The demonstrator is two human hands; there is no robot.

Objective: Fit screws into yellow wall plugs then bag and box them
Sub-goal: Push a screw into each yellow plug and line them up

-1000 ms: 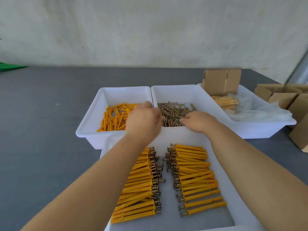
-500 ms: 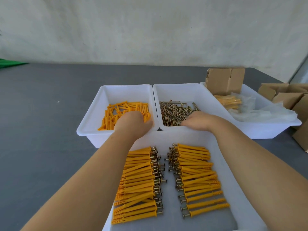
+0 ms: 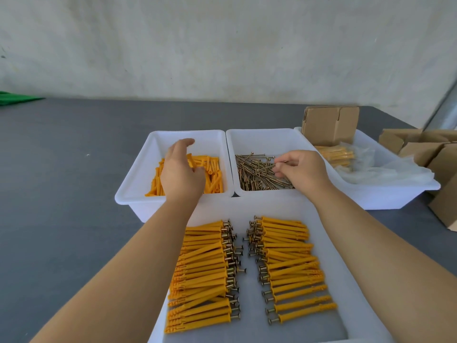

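The left hand (image 3: 181, 173) is held over the loose yellow wall plugs (image 3: 212, 175), its fingers bent down among them and its thumb raised apart; whether a plug is actually gripped cannot be told. The right hand (image 3: 303, 170) is curled, and a screw is pinched between its thumb and fingertips just above the heap of screws (image 3: 259, 175). A grey table (image 3: 61, 194) carries four white tubs. In the nearest and largest tub (image 3: 329, 233), assembled plugs with screws (image 3: 286, 263) are laid in two rows, the screw heads turned toward the middle gap. Behind it, the loose plugs are held in the left tub (image 3: 138, 184) and the screws in the middle tub (image 3: 267, 137), the two set side by side and touching. In the right tub (image 3: 385, 196), a clear bag of filled plugs (image 3: 338, 155), loose plastic bags (image 3: 390, 170) and a folded cardboard box (image 3: 330, 125) are kept. More cardboard boxes (image 3: 435, 149) are stacked at the table's right edge. Both forearms are stretched forward over the near tub.
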